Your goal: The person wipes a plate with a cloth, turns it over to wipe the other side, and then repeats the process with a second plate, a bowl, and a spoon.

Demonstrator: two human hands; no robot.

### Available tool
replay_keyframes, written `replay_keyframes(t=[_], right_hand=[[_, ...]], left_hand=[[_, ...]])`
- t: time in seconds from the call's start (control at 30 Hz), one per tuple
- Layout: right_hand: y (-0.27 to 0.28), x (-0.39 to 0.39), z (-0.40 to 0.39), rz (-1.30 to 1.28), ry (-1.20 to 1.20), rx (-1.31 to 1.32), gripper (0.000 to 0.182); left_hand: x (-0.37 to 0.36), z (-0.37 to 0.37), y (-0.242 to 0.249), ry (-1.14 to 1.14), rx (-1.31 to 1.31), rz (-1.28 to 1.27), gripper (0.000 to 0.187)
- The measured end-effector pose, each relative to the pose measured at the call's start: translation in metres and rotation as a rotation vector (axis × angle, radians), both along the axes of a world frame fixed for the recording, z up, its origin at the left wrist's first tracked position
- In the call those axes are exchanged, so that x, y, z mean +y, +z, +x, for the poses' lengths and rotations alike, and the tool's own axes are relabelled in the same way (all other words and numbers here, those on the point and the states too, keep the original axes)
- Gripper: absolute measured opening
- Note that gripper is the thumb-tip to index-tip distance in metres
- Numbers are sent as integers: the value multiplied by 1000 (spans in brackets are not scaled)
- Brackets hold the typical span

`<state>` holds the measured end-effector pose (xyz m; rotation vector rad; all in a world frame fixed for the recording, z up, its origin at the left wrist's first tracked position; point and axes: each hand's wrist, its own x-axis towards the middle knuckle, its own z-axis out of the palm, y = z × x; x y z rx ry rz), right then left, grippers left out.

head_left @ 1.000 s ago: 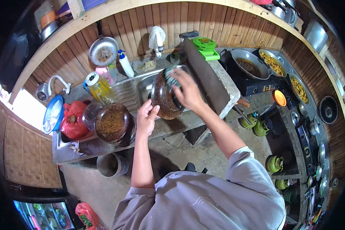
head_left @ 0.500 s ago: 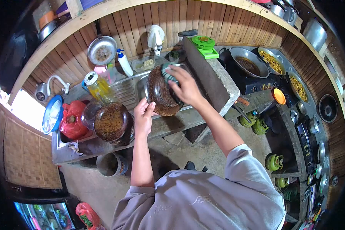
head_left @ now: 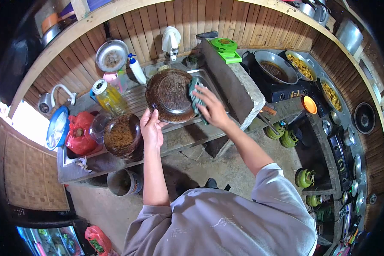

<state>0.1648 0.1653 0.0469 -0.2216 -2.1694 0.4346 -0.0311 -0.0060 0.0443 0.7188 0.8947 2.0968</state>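
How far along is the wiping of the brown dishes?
Done: nothing can be called finished for certain; the stack of brown dishes beside the drainboard could be wiped or waiting.
In hand: one dish, held by the left hand while the right hand presses a cloth to its rim.
Left: probably the rest of this dish, and perhaps the stack.

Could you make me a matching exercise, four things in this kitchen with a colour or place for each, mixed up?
Things:
1. Cloth
2. Jar
3. Pump bottle
4. Bag

Colours and places:
A. White, with a blue top
B. Red, beside the blue tub
C. Under the right hand, against a brown dish
D. Yellow inside, with a white lid

Right pairs: 1-C, 2-D, 3-A, 4-B
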Motion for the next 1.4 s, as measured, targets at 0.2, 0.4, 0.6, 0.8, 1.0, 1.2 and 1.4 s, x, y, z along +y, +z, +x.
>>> replay_keyframes(t=[0.2,0.4,0.6,0.8,1.0,1.2,1.4], right_hand=[[50,5,-12,27,20,-60,42],[68,-41,-31,387,204,-193,45],[59,-4,-18,9,-55,47,39],[-15,24,8,-275,-95,6,33],[-79,22,27,-246,-139,-115,36],[-132,20,27,-102,-296,-365,43],[-182,12,26,-128,-297,-566,51]], left_hand=[[1,7,2,-65,175,-101,25],[8,16,-15,-84,268,-166,26],[-3,16,-5,-94,344,-172,27],[-4,14,-16,-10,150,-124,26],[-4,14,-19,152,154,-210,23],[-7,12,-28,242,226,-319,23],[-17,12,-28,386,334,-560,37]])
